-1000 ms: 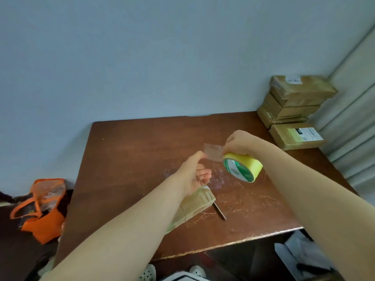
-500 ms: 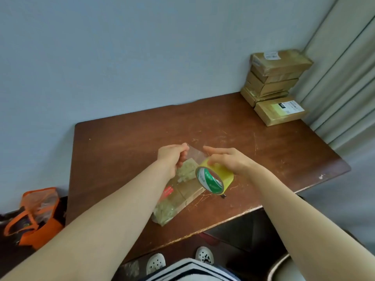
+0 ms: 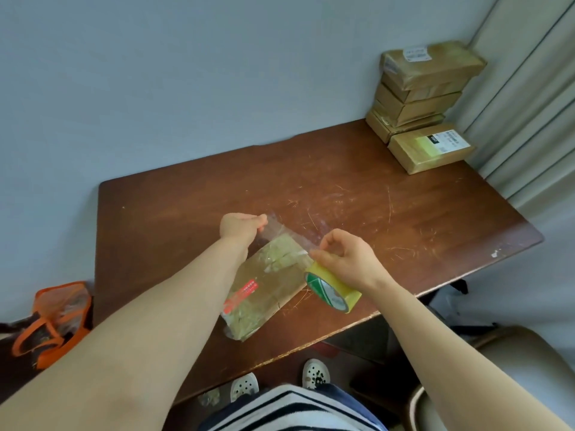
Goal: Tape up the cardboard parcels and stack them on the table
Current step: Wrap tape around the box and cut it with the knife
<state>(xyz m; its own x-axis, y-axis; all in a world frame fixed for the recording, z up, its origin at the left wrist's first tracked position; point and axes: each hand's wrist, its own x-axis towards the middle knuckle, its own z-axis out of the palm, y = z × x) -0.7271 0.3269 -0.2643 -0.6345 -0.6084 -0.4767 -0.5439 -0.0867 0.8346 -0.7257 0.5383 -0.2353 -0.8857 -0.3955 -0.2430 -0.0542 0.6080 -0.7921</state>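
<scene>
A brown, scratched table (image 3: 186, 213) stands against a pale wall, with a curtain at the right edge of the frame. A stack of taped parcels (image 3: 423, 88) sits at the upper right, and a single parcel (image 3: 431, 147) lies just in front of it.

The parcel in hand (image 3: 267, 284) lies flat at centre frame, near the table's front edge. The left hand (image 3: 239, 228) pinches the free end of a clear tape strip (image 3: 289, 234) above the parcel's far end. The right hand (image 3: 348, 259) has its fingers curled round the yellow tape roll (image 3: 334, 292), just beside the parcel's right edge.

Assessment: the strip spans the parcel's far end but does not appear to be pressed down. It should be kept taut and square to the seam, lowered from one end and smoothed flat. A slack strip is likely to wrinkle or stick to itself.

An orange bag (image 3: 53, 318) lies at lower left.
</scene>
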